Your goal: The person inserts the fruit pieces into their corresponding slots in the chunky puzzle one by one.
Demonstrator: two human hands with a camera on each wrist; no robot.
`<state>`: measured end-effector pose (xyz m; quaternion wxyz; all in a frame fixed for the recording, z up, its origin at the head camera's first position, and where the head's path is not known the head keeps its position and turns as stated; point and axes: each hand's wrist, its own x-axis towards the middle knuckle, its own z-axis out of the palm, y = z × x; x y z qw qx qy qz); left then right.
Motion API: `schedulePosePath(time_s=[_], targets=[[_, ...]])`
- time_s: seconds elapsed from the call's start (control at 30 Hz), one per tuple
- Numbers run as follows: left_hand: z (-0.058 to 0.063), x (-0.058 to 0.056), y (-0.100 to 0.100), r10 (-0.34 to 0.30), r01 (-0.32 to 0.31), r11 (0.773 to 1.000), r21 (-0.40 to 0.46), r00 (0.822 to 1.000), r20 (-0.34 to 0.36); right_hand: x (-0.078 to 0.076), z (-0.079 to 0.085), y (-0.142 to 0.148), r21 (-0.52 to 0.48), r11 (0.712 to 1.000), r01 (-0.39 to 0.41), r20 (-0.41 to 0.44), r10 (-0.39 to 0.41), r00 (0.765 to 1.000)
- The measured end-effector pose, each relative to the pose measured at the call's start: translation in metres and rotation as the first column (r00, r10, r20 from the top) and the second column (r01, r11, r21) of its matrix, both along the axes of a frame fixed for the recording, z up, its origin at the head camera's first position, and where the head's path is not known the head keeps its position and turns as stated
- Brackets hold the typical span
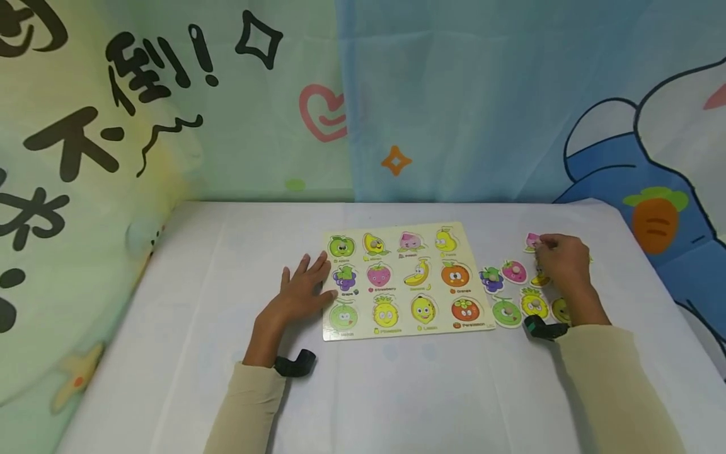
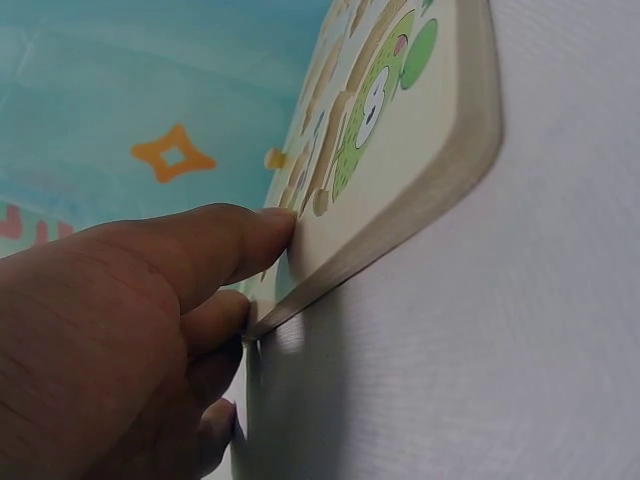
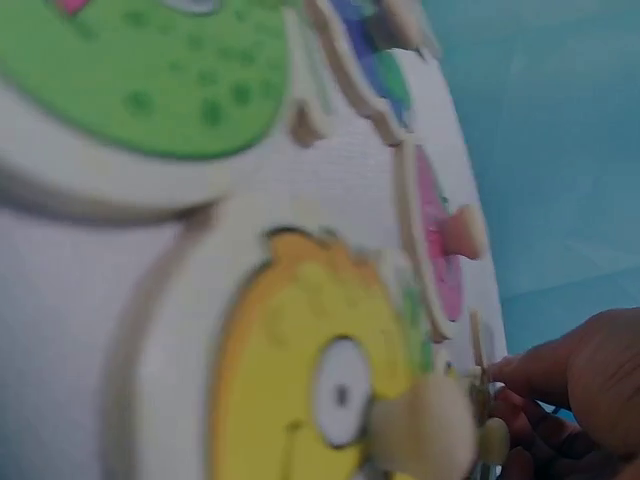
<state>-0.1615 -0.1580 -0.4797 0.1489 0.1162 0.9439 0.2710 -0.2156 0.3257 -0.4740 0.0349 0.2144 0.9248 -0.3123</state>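
At the left, the person's left hand [image 1: 303, 291] is laid with its fingers spread and nothing grasped, the thumb resting on the left edge of a pale-yellow rectangular wooden board [image 1: 401, 295]. The board is best steadied by light, even pressure, so that its edge is not tipped. At the far right, the person's right hand [image 1: 567, 261] is bent over a pink fruit-shaped wooden piece [image 1: 531, 243], which appears to be pinched between thumb and fingertips — its knob is hidden. The pink piece would best be raised straight up, so that its neighbours are not dragged. As for looks, the board is set flat on the white-covered table [image 1: 431, 391] and decorated with twelve bright fruits in three rows of four; hollows are seen in its face from the left wrist. Just to its right, a purple grape-shaped piece [image 1: 491, 279], a round green melon-shaped piece [image 1: 507, 313], a deep-pink strawberry-shaped piece [image 1: 514, 271] and a yellow pineapple-shaped piece [image 1: 534, 303] are grouped closely — thick, pale-edged, with round wooden knobs where these can be made out.
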Motion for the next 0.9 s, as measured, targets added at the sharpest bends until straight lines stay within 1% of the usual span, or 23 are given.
schedulePosePath(time_s=[0.1,0.2,0.33,0.43,0.7,0.9], targets=[[0.0020,0.0013,-0.0020,0.012,-0.012,1.000,-0.011,1.000,0.003,-0.0031,-0.0005,-0.0046,0.000,1.000,-0.021,-0.023,0.021,1.000],[0.0028,0.0019,-0.0029,0.009,-0.009,1.000,0.000,1.000,0.000,-0.0061,-0.0005,-0.0061,0.010,0.999,-0.038,-0.036,0.039,0.999],[0.0014,0.0009,-0.0007,-0.007,0.007,1.000,0.011,1.000,0.009,-0.0075,-0.0003,-0.0035,0.018,1.000,-0.023,-0.014,0.023,1.000],[-0.0001,-0.0002,0.0014,-0.004,0.004,1.000,0.004,1.000,0.012,-0.0074,-0.0010,-0.0022,0.019,1.000,-0.012,-0.009,0.013,1.000],[-0.0025,-0.0005,0.0020,-0.009,0.009,1.000,-0.005,1.000,-0.002,-0.0064,-0.0044,-0.0014,0.027,1.000,-0.015,-0.038,0.016,0.999],[-0.0016,-0.0001,0.0016,-0.003,0.003,1.000,0.000,1.000,-0.012,-0.0099,-0.0041,-0.0063,0.001,1.000,0.006,-0.040,-0.006,0.999]])
